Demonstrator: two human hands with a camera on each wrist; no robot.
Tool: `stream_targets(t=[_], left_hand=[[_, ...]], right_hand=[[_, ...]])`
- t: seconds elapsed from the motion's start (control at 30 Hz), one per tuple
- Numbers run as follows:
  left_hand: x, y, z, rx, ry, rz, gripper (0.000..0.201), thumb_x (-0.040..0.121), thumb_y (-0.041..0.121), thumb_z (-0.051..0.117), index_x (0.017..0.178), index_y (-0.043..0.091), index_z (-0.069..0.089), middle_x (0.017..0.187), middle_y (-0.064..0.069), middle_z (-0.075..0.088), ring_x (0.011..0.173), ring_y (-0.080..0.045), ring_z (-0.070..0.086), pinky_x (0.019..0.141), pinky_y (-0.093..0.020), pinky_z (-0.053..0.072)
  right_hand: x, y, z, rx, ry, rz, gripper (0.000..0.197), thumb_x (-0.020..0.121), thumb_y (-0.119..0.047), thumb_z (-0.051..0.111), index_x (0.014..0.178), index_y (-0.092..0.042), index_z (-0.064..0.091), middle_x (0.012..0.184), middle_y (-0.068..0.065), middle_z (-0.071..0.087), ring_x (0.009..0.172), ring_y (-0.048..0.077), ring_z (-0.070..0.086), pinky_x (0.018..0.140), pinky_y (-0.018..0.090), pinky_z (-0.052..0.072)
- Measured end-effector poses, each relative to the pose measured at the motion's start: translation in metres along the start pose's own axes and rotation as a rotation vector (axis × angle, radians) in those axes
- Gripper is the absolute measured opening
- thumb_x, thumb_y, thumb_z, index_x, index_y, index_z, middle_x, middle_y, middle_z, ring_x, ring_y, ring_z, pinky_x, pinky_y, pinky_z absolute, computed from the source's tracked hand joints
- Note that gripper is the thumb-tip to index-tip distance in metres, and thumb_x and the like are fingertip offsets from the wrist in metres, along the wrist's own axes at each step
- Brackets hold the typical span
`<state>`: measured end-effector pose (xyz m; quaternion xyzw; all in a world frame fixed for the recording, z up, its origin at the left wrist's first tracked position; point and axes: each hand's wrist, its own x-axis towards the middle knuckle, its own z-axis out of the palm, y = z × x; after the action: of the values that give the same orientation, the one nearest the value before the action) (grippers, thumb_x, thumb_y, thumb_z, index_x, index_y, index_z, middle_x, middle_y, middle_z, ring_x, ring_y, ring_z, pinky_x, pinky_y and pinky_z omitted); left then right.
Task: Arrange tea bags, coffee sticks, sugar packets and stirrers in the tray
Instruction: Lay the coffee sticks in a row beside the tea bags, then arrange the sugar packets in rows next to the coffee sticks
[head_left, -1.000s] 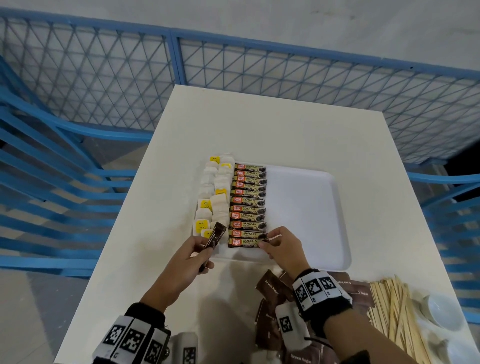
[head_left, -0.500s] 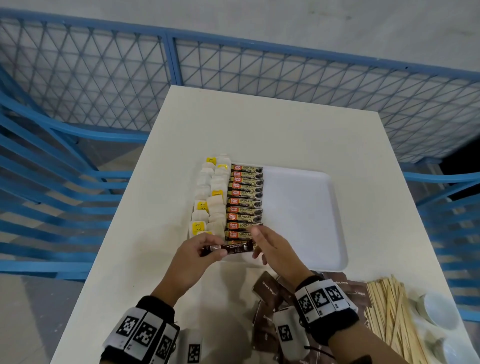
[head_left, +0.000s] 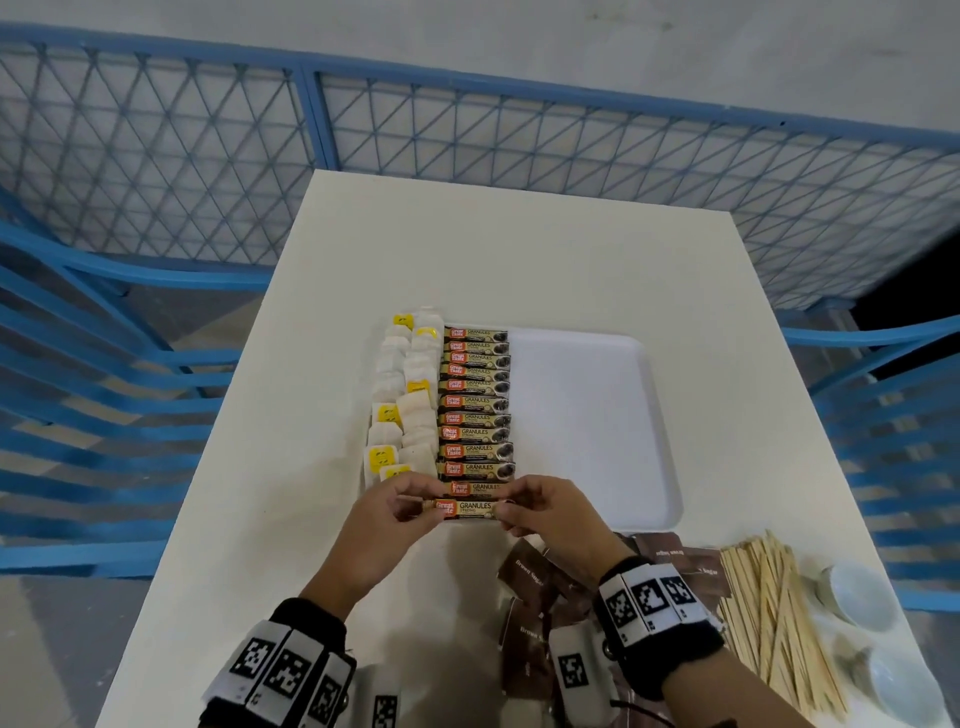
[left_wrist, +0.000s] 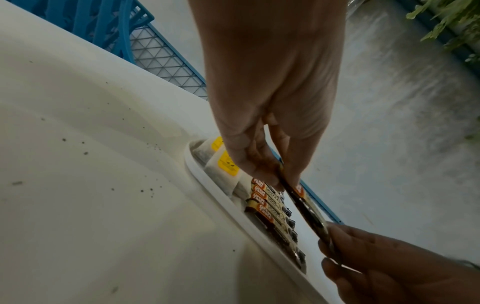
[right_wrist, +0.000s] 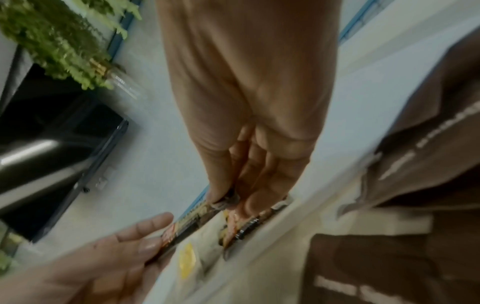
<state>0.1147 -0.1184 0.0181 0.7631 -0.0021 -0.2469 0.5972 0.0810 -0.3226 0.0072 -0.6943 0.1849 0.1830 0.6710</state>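
A white tray (head_left: 587, 415) lies mid-table. Its left side holds white tea bags (head_left: 410, 410) with yellow tags, then a column of several coffee sticks (head_left: 475, 400). Both hands hold one more coffee stick (head_left: 467, 508) level, label up, just above the tray's near edge. My left hand (head_left: 410, 506) pinches its left end, my right hand (head_left: 511, 506) pinches its right end. In the left wrist view the held coffee stick (left_wrist: 306, 211) runs edge-on from my left hand (left_wrist: 280, 183) to the other hand's fingers. In the right wrist view my right hand (right_wrist: 228, 200) pinches the blurred stick (right_wrist: 192, 220).
Brown sugar packets (head_left: 540, 582) lie scattered on the table near my right wrist. A bundle of wooden stirrers (head_left: 769, 618) lies to their right, beside two small white bowls (head_left: 857, 597). The tray's right half is bare. Blue mesh fencing (head_left: 467, 124) surrounds the table.
My left hand swung the coffee stick from a tilted pose to level. My right hand left the tray's last stick and took hold of the held stick's right end.
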Motion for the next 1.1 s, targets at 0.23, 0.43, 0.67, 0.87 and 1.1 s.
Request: stream_targets(t=[0.23,0.43,0.67,0.87,1.1], left_hand=[[0.014,-0.011,0.006,0.322,0.062,0.123,0.020,0.084,-0.002,0.062,0.086,0.018,0.065,0.090,0.005,0.068,0.081,-0.002,0.064,0.074,-0.003,0.044],[0.019,-0.022,0.011,0.667,0.040,0.246,0.018,0.092,0.012,0.054,0.104,0.010,0.068,0.106,0.000,0.057,0.092,-0.014,0.053,0.084,-0.020,0.041],[0.022,-0.023,0.007,0.784,0.069,0.324,0.013,0.090,0.012,0.058,0.097,0.011,0.070,0.099,-0.006,0.061,0.087,-0.025,0.058,0.072,-0.027,0.039],[0.009,-0.020,0.010,0.794,-0.104,0.480,0.015,0.086,0.004,0.060,0.093,0.013,0.069,0.095,0.000,0.062,0.086,-0.015,0.058,0.073,-0.022,0.044],[-0.007,-0.007,0.062,0.780,-0.373,0.519,0.018,0.092,0.018,0.052,0.103,0.017,0.066,0.105,0.004,0.057,0.097,-0.010,0.052,0.080,-0.013,0.033]], right_hand=[[0.006,0.011,-0.001,-0.370,0.172,-0.046,0.013,0.077,-0.017,0.075,0.089,-0.016,0.068,0.084,-0.003,0.069,0.077,0.005,0.062,0.070,0.004,0.046],[0.011,0.013,0.005,-0.446,0.226,-0.055,0.018,0.076,-0.017,0.076,0.087,-0.016,0.063,0.079,-0.004,0.062,0.073,0.008,0.055,0.064,0.006,0.044],[0.010,0.015,0.011,-0.559,0.298,-0.094,0.022,0.078,-0.019,0.074,0.095,-0.009,0.064,0.085,0.001,0.062,0.071,0.007,0.053,0.061,0.001,0.040],[-0.028,0.013,0.003,-0.615,0.345,-0.219,0.008,0.085,-0.015,0.065,0.093,-0.013,0.064,0.089,0.001,0.062,0.079,0.010,0.057,0.069,0.004,0.041],[-0.084,0.046,-0.058,-0.801,0.397,-0.311,0.009,0.081,-0.012,0.069,0.083,-0.020,0.064,0.079,-0.015,0.052,0.080,0.000,0.051,0.073,0.008,0.037]])
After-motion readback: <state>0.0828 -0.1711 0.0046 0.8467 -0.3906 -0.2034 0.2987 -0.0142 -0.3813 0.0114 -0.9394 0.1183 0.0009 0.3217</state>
